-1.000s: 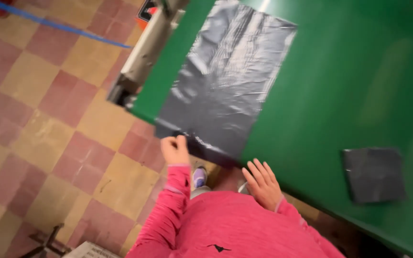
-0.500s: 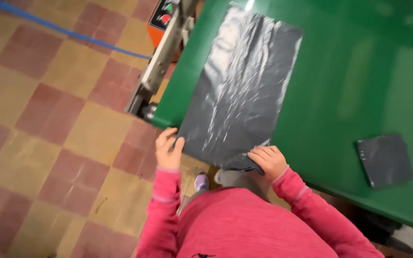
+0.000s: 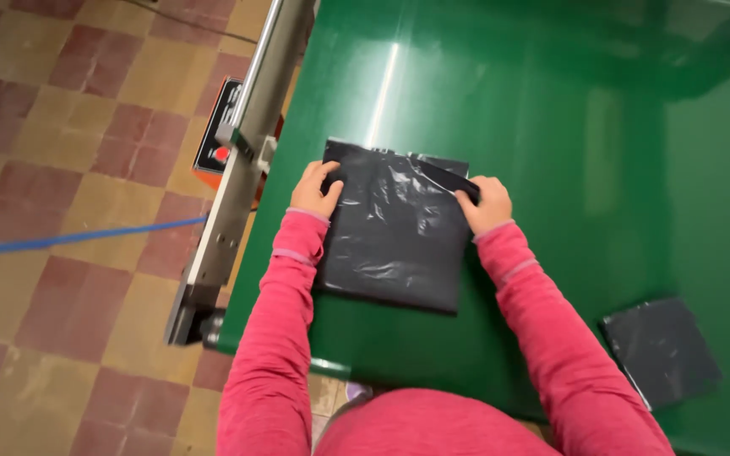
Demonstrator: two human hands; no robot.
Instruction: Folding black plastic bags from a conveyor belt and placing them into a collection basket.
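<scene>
A black plastic bag (image 3: 394,228) lies folded in half on the green table (image 3: 551,152), in front of me. My left hand (image 3: 315,189) grips the bag's far left corner. My right hand (image 3: 485,204) pinches the folded-over far right edge, where a flap sticks up. Both arms wear pink sleeves.
A smaller folded black bag (image 3: 661,350) rests at the table's near right. A metal bar with an orange control box (image 3: 217,143) runs along the table's left edge. Beyond it is a checkered tile floor with a blue cable (image 3: 61,239).
The long flat bag has been folded over away from me, so it is now half its length. Both hands moved from its near edge to its far edge.
</scene>
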